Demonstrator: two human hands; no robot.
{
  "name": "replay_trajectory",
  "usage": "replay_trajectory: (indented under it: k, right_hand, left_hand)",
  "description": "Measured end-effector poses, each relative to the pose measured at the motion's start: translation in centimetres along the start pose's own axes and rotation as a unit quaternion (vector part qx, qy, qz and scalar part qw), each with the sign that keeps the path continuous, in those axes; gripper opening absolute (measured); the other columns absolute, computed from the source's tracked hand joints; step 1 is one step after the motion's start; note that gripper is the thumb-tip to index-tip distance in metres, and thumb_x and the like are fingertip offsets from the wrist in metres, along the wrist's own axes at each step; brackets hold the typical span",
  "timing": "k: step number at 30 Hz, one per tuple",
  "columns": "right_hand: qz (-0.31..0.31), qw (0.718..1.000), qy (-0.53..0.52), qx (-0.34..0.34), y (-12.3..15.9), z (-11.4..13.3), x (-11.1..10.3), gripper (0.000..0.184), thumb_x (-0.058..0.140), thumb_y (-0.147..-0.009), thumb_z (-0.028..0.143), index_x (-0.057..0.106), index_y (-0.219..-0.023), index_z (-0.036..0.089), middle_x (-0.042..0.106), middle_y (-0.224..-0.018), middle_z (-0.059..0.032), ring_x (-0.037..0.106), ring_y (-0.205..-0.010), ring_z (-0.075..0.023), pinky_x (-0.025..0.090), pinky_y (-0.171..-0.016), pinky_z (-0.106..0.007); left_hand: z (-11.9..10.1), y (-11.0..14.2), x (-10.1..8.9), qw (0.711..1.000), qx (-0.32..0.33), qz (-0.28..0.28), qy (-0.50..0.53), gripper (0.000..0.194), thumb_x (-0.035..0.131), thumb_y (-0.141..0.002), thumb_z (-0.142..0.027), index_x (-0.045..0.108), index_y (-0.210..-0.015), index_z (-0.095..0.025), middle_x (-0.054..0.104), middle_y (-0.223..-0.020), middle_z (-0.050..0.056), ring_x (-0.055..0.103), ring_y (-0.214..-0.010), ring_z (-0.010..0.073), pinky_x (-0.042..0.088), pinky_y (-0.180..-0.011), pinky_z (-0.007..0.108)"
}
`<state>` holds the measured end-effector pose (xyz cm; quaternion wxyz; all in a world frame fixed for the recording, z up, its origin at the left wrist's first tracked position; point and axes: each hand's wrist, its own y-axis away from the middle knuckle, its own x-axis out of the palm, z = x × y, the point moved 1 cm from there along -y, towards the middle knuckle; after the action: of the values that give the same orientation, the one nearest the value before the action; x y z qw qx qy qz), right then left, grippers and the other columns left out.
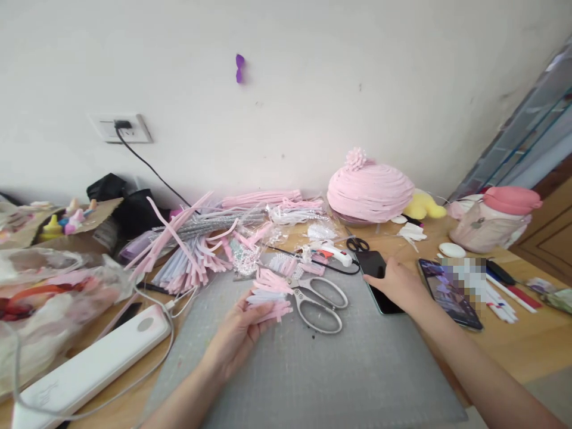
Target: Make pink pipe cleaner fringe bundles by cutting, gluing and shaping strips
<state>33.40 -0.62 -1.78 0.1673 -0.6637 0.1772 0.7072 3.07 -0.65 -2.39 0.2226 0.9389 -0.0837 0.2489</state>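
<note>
From where I stand, the left hand [239,330] has its grip closed around a bundle of short, fuzzy chenille stems [270,298], pink and pale blue, held just above the gridded grey cutting mat [322,369]. Metal scissors [302,292] with looped handles lie beside it, their blades lost behind the stems and clutter. The right hand [392,285] is on a glossy black smartphone [386,302]; its fingertips are hidden, so I can't tell whether that grip is clasping it. Behind sits a plush, ridged pink dome [370,193]. A blurred patch covers part of another smartphone [438,289] on the wooden table [527,351].
</note>
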Motion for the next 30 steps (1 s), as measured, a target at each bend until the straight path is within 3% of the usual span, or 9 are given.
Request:
replay_trajectory:
  k: [4,8,13,19,23,27,30]
  right_hand:
    - [-0.011,1.000,0.003,0.011,0.1,0.7,-0.4,0.058,0.053,-0.070,0.049,0.046,-0.108,0.006,0.062,-0.098,-0.0213,0.060,-0.089,-0.0327,0.041,-0.067,-0.035]
    - [-0.059,0.998,0.000,-0.008,1.1,-0.7,-0.2,0.061,0.045,-0.076,0.056,0.045,-0.112,0.007,0.063,-0.097,-0.0218,0.058,-0.092,-0.0353,0.040,-0.072,-0.042]
    - [-0.165,0.975,-0.093,-0.118,3.7,-4.0,1.2,0.040,0.035,-0.083,0.048,0.053,-0.100,0.017,0.064,-0.102,-0.0120,0.056,-0.101,-0.0284,0.036,-0.084,-0.042]
    - [-0.139,0.965,-0.141,-0.171,4.4,-5.4,3.2,0.038,0.031,-0.085,0.045,0.055,-0.099,0.019,0.065,-0.101,-0.0100,0.058,-0.097,-0.0265,0.039,-0.082,-0.042]
    - [-0.183,0.954,-0.160,-0.173,3.8,-5.0,2.9,0.041,0.032,-0.085,0.044,0.051,-0.109,0.017,0.061,-0.111,-0.0125,0.055,-0.103,-0.0271,0.038,-0.086,-0.043]
    - [-0.226,0.936,-0.177,-0.204,4.3,-4.8,2.1,0.027,0.037,-0.084,0.036,0.057,-0.087,0.018,0.067,-0.089,-0.0084,0.060,-0.086,-0.0228,0.039,-0.079,-0.037]
    - [-0.235,0.938,-0.146,-0.211,5.1,-4.9,1.5,0.028,0.035,-0.085,0.030,0.056,-0.073,0.019,0.067,-0.076,-0.0062,0.060,-0.076,-0.0212,0.037,-0.075,-0.036]
  left_hand:
    - [-0.1,0.1,0.1,1.000,-0.011,0.014,-0.010,0.032,0.062,-0.071,-0.001,0.056,-0.100,-0.012,0.071,-0.088,0.011,0.069,-0.078,0.0198,0.056,-0.068,0.023]
    - [-0.1,0.1,-0.1,1.000,-0.013,0.006,-0.005,0.029,0.061,-0.073,-0.003,0.057,-0.101,-0.012,0.070,-0.093,0.012,0.068,-0.082,0.0206,0.056,-0.069,0.025]
    - [-0.1,0.3,0.0,1.000,-0.010,-0.013,0.020,0.021,0.059,-0.076,-0.006,0.058,-0.095,-0.014,0.070,-0.093,0.009,0.067,-0.079,0.0186,0.057,-0.067,0.028]
    - [-0.1,0.4,0.1,1.000,-0.014,-0.010,0.017,0.016,0.059,-0.076,-0.008,0.062,-0.091,-0.012,0.070,-0.093,0.008,0.068,-0.077,0.0177,0.056,-0.066,0.023]
    - [-0.2,0.4,0.2,0.999,-0.030,-0.030,0.006,0.018,0.058,-0.077,-0.010,0.062,-0.095,-0.009,0.071,-0.094,0.011,0.068,-0.072,0.0172,0.056,-0.063,0.022]
    - [-0.3,0.5,0.4,0.999,-0.038,-0.030,0.004,0.020,0.058,-0.078,-0.011,0.062,-0.097,-0.008,0.070,-0.094,0.012,0.068,-0.068,0.0171,0.056,-0.061,0.024]
    - [-0.2,0.5,0.4,0.999,-0.040,-0.028,0.008,0.018,0.057,-0.078,-0.010,0.062,-0.095,-0.008,0.071,-0.093,0.012,0.068,-0.069,0.0179,0.057,-0.061,0.025]
